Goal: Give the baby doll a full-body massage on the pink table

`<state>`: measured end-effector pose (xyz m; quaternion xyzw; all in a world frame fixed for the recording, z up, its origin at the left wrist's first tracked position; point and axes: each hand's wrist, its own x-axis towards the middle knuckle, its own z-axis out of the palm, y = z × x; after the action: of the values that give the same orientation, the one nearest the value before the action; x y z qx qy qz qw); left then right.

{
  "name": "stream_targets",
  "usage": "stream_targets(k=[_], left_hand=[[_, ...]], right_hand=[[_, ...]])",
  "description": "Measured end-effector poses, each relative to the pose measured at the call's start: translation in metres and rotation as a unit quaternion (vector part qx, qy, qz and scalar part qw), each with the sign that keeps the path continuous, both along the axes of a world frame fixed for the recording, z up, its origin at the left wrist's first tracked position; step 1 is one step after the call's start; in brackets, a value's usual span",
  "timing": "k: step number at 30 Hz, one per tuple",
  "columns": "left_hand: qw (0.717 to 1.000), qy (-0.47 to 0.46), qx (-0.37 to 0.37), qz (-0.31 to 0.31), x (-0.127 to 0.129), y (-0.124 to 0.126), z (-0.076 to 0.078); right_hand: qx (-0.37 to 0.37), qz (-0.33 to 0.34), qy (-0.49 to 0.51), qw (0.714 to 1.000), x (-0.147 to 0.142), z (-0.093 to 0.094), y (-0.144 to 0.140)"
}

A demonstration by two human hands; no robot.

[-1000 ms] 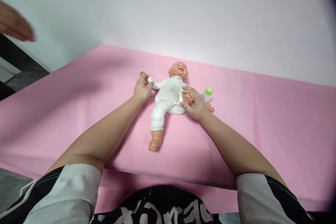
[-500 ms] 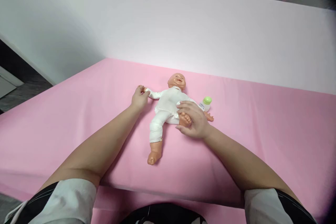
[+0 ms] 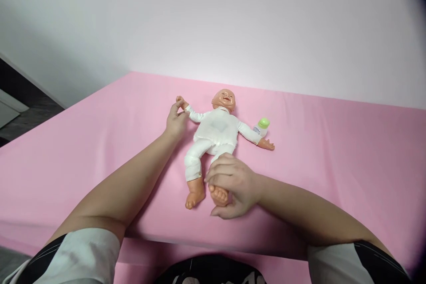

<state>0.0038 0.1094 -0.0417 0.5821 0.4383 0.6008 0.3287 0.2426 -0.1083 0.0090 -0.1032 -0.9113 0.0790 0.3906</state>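
Observation:
A baby doll (image 3: 216, 131) in a white suit lies face up on the pink mat (image 3: 333, 164), head toward the wall and arms spread. My left hand (image 3: 175, 120) pinches the doll's outstretched arm at the wrist. My right hand (image 3: 231, 185) is wrapped around the doll's bare foot (image 3: 218, 195) and ankle, with that leg stretched down toward me. The doll's other foot (image 3: 195, 195) rests on the mat just to the left of it.
A small bottle with a green cap (image 3: 262, 125) lies by the doll's far hand. A white wall panel (image 3: 233, 31) rises behind the mat. Dark floor (image 3: 29, 113) shows past the mat's left edge.
My right hand has drawn the doll's leg from folded against its belly down to straight, toward me. The left hand stays on the doll's wrist. Another person's hand at the upper left is gone.

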Motion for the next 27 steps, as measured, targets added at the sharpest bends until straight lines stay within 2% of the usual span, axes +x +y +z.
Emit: stream_targets(k=[3, 5, 7, 10, 13, 17, 21, 24, 27], left_hand=[[0.993, 0.070, 0.070, -0.069, 0.010, -0.017, 0.011], [0.971, 0.156, 0.133, -0.125, 0.017, -0.029, 0.019], [0.936, 0.255, 0.168, -0.177, 0.022, -0.038, 0.025], [0.885, 0.378, 0.165, -0.217, 0.027, -0.044, 0.029], [0.864, 0.427, 0.160, -0.212, 0.029, -0.045, 0.029], [0.881, 0.400, 0.168, -0.187, 0.026, -0.043, 0.025], [0.933, 0.318, 0.129, -0.110, 0.018, -0.034, 0.017], [0.970, 0.235, 0.059, -0.027, 0.009, -0.021, 0.009], [0.982, 0.172, -0.060, 0.048, -0.001, -0.007, 0.004]], right_hand=[[0.016, -0.059, 0.086, 0.994, 0.016, 0.016, 0.013], [0.027, -0.117, 0.103, 0.987, 0.029, 0.018, 0.025], [0.014, -0.173, 0.101, 0.980, 0.041, 0.011, 0.040], [-0.058, -0.239, 0.081, 0.966, 0.057, -0.008, 0.063], [-0.127, -0.257, 0.084, 0.954, 0.066, -0.021, 0.077], [-0.140, -0.247, 0.086, 0.955, 0.066, -0.019, 0.076], [-0.081, -0.217, 0.085, 0.969, 0.055, 0.001, 0.060], [-0.033, -0.149, 0.075, 0.985, 0.038, 0.018, 0.042], [-0.036, -0.050, 0.038, 0.997, 0.015, 0.022, 0.018]])
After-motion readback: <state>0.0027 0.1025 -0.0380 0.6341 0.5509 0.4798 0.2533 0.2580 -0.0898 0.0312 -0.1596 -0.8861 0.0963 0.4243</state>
